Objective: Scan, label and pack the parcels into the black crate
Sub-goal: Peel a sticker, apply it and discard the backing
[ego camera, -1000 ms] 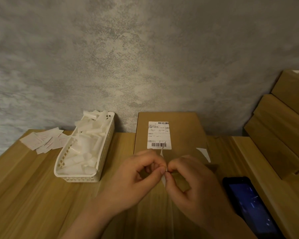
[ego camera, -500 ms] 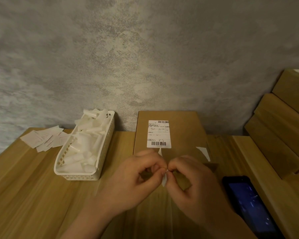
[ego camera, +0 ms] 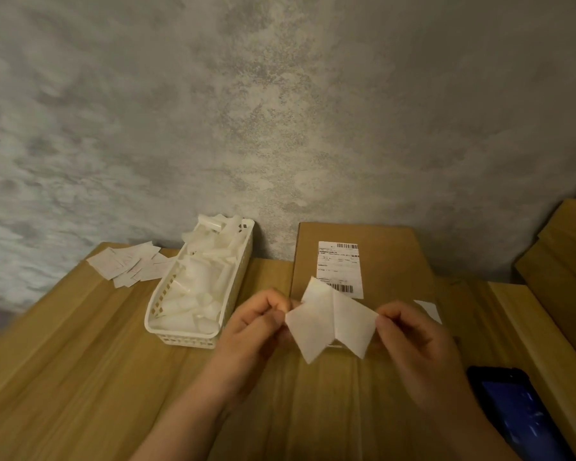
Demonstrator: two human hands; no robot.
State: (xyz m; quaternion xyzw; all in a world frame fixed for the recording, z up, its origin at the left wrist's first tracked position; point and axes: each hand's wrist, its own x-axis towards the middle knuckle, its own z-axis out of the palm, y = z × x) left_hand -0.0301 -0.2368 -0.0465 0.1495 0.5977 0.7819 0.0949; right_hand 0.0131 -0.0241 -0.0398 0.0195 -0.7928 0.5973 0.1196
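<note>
A flat brown cardboard parcel (ego camera: 389, 261) lies on the wooden table against the wall, with a white barcode label (ego camera: 340, 267) stuck on its top. In front of it I hold a white sticker sheet (ego camera: 330, 317) that is splitting into two layers. My left hand (ego camera: 256, 331) pinches its left corner and my right hand (ego camera: 416, 344) pinches its right corner. The two layers spread apart in a V shape. The black crate is not in view.
A white slotted basket (ego camera: 167, 301) full of crumpled backing papers stands left of the parcel. Loose paper slips (ego camera: 127, 264) lie at the table's far left. A black phone (ego camera: 519, 414) rests at the lower right. More brown boxes (ego camera: 566, 261) are stacked on the right.
My hands have drawn apart, and the sheet pinched edge-on between them has opened into two wide layers. The view has also dipped slightly.
</note>
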